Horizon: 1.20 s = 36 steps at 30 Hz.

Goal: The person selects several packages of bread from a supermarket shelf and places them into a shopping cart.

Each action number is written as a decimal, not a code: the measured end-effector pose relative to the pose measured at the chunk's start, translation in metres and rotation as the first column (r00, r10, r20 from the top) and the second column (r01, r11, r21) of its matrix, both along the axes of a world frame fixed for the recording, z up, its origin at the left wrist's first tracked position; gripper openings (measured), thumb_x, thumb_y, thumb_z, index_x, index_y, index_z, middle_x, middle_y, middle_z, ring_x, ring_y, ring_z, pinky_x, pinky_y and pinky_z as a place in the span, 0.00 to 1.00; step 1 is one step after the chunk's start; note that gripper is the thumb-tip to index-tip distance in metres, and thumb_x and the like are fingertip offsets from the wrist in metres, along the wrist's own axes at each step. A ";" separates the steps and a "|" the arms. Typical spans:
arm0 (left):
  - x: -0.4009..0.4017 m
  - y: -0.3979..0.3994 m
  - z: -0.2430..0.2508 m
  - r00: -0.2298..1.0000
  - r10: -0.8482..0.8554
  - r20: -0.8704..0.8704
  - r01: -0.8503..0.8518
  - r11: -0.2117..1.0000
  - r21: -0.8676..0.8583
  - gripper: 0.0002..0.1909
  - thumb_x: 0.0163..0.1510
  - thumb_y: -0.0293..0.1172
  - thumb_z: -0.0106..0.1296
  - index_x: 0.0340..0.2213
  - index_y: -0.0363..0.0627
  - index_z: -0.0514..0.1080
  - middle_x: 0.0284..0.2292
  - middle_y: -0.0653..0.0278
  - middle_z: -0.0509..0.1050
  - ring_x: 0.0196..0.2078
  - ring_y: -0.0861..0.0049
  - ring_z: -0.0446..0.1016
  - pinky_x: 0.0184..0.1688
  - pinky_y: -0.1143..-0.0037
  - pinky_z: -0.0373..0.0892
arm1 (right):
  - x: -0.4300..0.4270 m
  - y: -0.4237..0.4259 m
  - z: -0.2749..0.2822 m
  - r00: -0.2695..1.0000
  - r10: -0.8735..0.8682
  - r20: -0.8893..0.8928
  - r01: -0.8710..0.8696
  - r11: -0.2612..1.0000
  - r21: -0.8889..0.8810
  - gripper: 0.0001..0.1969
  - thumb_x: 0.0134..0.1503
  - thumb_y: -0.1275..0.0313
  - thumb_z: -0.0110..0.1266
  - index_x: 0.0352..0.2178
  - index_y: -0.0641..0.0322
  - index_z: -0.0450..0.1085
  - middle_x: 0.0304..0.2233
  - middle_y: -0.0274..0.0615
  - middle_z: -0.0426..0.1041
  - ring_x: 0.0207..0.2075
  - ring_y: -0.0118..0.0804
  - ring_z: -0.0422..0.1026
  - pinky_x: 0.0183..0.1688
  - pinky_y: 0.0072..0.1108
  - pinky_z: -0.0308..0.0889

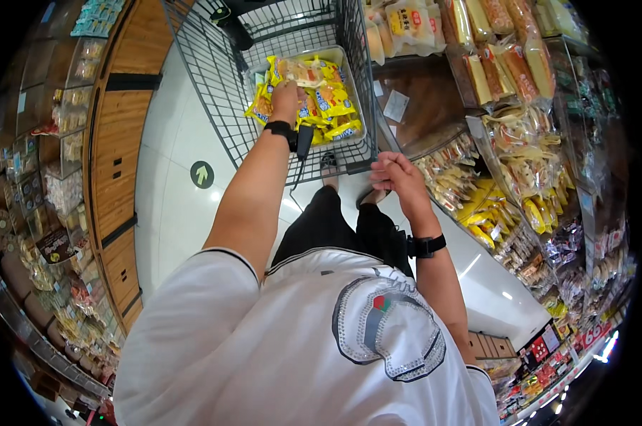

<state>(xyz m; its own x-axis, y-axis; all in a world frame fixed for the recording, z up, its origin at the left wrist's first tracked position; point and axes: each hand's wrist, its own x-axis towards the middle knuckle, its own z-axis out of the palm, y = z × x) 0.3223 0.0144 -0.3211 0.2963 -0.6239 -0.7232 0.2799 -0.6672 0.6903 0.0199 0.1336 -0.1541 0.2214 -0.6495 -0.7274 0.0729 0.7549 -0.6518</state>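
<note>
My left hand (286, 101) reaches into a clear plastic bin (362, 123) inside a grey wire shopping cart (206, 74). Its fingers grip the near edge of a clear-wrapped bread packet (302, 72), which lies over yellow snack packets (334, 100); the fingertips are partly hidden. Beside the cart's near right corner is my right hand (400, 174), empty, with fingers loosely bent and slightly apart. It is close to the dark cart handle (359, 168); whether it touches cannot be told. Both wrists wear black straps.
Right of the cart, a brown display shelf (422, 101) bears loose paper tags (396, 105). Wrapped long breads (486, 69) and yellow packets (483, 218) fill nearby racks. Wooden cabinets (124, 154) line the aisle's left. A black bottle-like object (235, 29) is in the cart's far left corner.
</note>
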 end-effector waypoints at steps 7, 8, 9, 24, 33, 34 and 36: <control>0.023 0.060 0.048 0.879 -0.299 0.371 0.418 0.857 -0.300 0.15 0.59 0.37 0.46 0.44 0.40 0.70 0.36 0.62 0.72 0.41 0.75 0.74 0.38 0.71 0.76 | 0.036 -0.020 -0.008 0.954 0.120 -0.275 -0.248 0.833 -0.494 0.25 0.55 0.67 0.57 0.53 0.65 0.64 0.48 0.46 0.71 0.48 0.39 0.72 0.50 0.27 0.68; 0.011 0.070 0.066 0.910 -0.301 0.284 0.385 0.867 -0.316 0.16 0.60 0.36 0.45 0.45 0.39 0.69 0.37 0.61 0.72 0.42 0.74 0.74 0.39 0.72 0.77 | 0.042 -0.021 -0.012 0.930 0.115 -0.349 -0.307 0.766 -0.565 0.28 0.55 0.67 0.59 0.56 0.64 0.61 0.50 0.47 0.70 0.50 0.40 0.71 0.51 0.28 0.67; -0.014 0.069 0.110 0.960 -0.269 0.075 0.280 0.914 -0.293 0.17 0.60 0.37 0.45 0.45 0.37 0.69 0.38 0.60 0.73 0.43 0.73 0.74 0.39 0.72 0.78 | 0.039 -0.019 -0.018 0.899 0.078 -0.430 -0.356 0.702 -0.616 0.32 0.54 0.67 0.60 0.58 0.62 0.59 0.51 0.47 0.68 0.51 0.42 0.69 0.53 0.29 0.66; -0.106 0.084 0.215 0.730 -0.637 0.249 0.675 0.611 -0.415 0.16 0.58 0.38 0.49 0.31 0.34 0.74 0.22 0.59 0.73 0.25 0.75 0.73 0.28 0.76 0.69 | 0.032 0.001 0.021 0.907 0.045 -0.419 -0.357 0.612 -0.706 0.31 0.51 0.73 0.56 0.58 0.64 0.59 0.50 0.55 0.70 0.51 0.51 0.71 0.51 0.29 0.68; -0.106 0.063 0.274 0.696 -0.388 0.604 0.713 0.472 -0.518 0.15 0.62 0.41 0.50 0.40 0.40 0.73 0.35 0.63 0.75 0.40 0.82 0.72 0.41 0.78 0.68 | -0.044 0.007 0.094 0.810 -0.075 0.581 0.234 0.951 -0.203 0.29 0.56 0.73 0.48 0.60 0.65 0.57 0.55 0.48 0.68 0.54 0.43 0.71 0.52 0.37 0.71; -0.105 0.064 0.280 0.719 -0.506 0.477 0.695 0.533 -0.483 0.16 0.62 0.42 0.49 0.41 0.40 0.73 0.35 0.63 0.75 0.39 0.80 0.73 0.41 0.77 0.69 | -0.050 0.005 0.099 0.827 -0.054 0.560 0.234 0.938 -0.255 0.27 0.58 0.70 0.49 0.59 0.67 0.58 0.55 0.50 0.68 0.53 0.45 0.72 0.50 0.38 0.72; -0.110 0.072 0.300 0.724 -0.662 0.193 0.667 0.601 -0.440 0.19 0.64 0.46 0.45 0.44 0.40 0.71 0.37 0.65 0.75 0.38 0.79 0.74 0.40 0.77 0.71 | -0.061 0.002 0.114 0.807 -0.069 0.586 0.251 0.939 -0.236 0.26 0.59 0.70 0.49 0.58 0.67 0.59 0.54 0.49 0.69 0.52 0.43 0.72 0.50 0.38 0.72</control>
<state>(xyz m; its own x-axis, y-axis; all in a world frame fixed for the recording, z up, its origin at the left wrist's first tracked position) 0.2124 0.0860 -0.0213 -0.3286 -0.8948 -0.3023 -0.1215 -0.2774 0.9530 -0.0414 0.1358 -0.0399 0.4041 -0.8706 -0.2808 0.5966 0.4835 -0.6405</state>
